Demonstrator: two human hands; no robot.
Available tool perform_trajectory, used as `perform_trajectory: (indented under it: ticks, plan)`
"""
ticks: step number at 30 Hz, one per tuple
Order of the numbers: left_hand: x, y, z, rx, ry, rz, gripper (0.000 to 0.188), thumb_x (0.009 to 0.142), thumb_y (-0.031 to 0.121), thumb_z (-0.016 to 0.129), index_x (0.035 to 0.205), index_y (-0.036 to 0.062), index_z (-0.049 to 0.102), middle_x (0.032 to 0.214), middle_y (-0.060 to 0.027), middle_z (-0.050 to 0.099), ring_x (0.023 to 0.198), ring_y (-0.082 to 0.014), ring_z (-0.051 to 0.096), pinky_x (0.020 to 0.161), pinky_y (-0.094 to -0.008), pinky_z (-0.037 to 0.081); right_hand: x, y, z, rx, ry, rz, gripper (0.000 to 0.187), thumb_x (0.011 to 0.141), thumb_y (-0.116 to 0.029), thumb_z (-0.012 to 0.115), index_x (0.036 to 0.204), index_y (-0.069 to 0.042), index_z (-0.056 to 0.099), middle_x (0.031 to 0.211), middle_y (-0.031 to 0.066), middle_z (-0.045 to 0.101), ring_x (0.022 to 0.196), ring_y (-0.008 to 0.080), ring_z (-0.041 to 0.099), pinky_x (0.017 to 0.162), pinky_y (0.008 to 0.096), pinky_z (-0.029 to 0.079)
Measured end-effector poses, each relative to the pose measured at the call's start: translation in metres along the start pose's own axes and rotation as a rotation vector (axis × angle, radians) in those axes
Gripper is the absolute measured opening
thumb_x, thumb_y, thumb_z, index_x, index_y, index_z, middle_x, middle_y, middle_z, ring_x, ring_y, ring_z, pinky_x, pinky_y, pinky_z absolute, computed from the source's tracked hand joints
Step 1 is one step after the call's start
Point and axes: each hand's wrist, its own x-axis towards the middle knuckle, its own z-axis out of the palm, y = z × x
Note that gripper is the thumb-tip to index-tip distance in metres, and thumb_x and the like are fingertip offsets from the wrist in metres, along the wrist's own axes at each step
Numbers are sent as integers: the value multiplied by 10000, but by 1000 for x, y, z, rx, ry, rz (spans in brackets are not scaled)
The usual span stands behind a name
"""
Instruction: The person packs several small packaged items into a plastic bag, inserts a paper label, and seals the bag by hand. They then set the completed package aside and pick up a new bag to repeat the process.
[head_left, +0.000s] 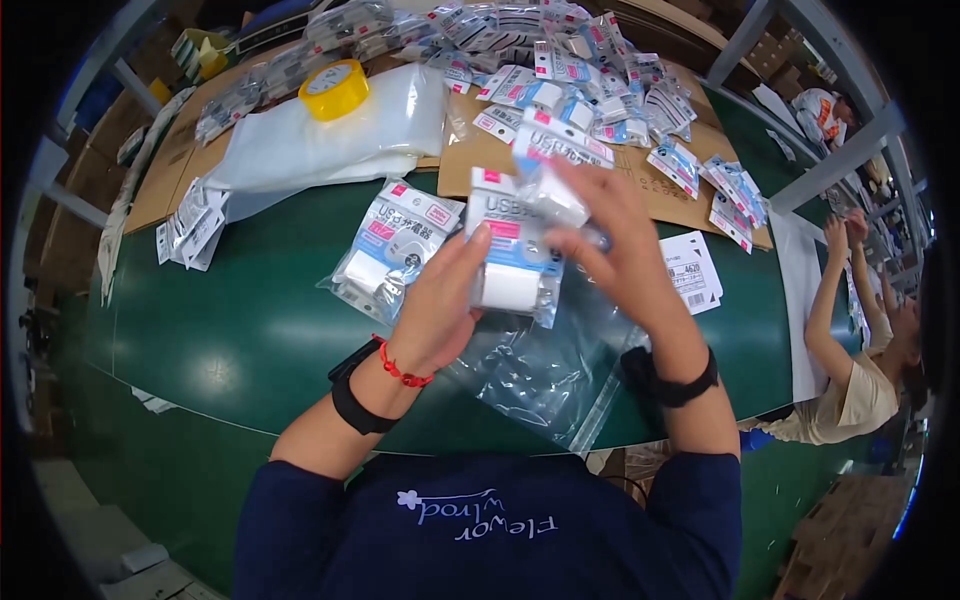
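Note:
My left hand (438, 300) is closed on a charger packet (512, 278), a clear pouch with a white, pink and blue card and a white block inside. Its thumb presses on the packet's front edge. A second charger packet (562, 142), partly blurred, is pinched in my right hand (622, 235) just above and to the right of the first. Beside my left hand, more charger packets (392, 245) lie in a small group on the green table. Beneath both hands a clear plastic bag (540, 375) lies flat, partly covered by them.
A heap of charger packets (600, 85) covers cardboard (460, 165) at the back. Yellow tape (335, 90) rests on a stack of clear bags (320, 140). Printed white labels (690, 270) lie at right. Another person (850, 380) works beyond the table's right side, near metal posts (840, 150).

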Motion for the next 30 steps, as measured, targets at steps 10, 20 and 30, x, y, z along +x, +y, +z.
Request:
perform_trajectory:
  ticks: [10,20,30]
  plan:
    - [-5,0,2,225,-150,22,444,892,154,637,1288,46,469,1199,-68,576,1067,-148,579,920,-313,461,-24,-37,0,16,-18,-61,604,842,-277,661,1370,-59,465,1369,147,448,1217,261,429,995,364,333]
    - [-7,2,-25,486,-145,439,538,901,213,621,1360,39,399,1295,-105,510,1165,-183,517,962,-332,440,-32,-46,-3,769,25,395,443,832,-103,674,1252,-25,556,1199,104,620,1129,254,578,1019,408,397]
    - [-22,31,-21,-72,-153,70,641,916,171,495,1479,73,204,1424,-195,378,1270,-313,450,1033,-419,406,-18,-55,23,104,-201,-530,474,724,-19,654,1194,-46,601,1244,119,597,1218,299,527,1066,433,354]
